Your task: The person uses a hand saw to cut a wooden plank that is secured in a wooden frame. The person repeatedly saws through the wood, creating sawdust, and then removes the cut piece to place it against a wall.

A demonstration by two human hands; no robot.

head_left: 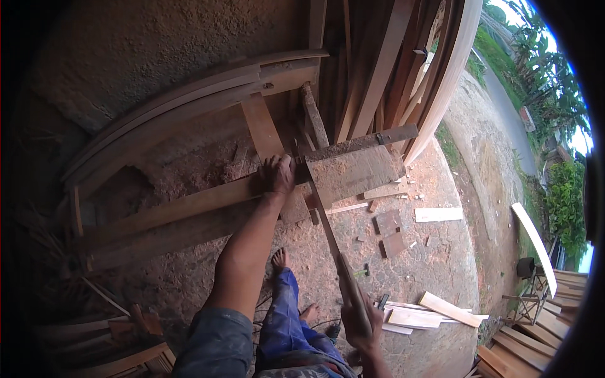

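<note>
Right hand (pixel 367 327) is gripping a long, brown, likely-whippy metal saw (pixel 328 225) by its handle (pixel 354 296), left hand (pixel 278 174) seemingly clasping a tan wooden plank (pixel 189 205).

There are two hands (pixel 277 174), one handsaw (pixel 331 236), two feet (pixel 281 259) and two brown blocks (pixel 387 222).

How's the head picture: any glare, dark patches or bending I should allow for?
Head view: wall at upper left in deep shade; sky at upper right bleached; long pale board at right bowed, likely by the fisheye; corners black; left hand dim yet readable.
</note>
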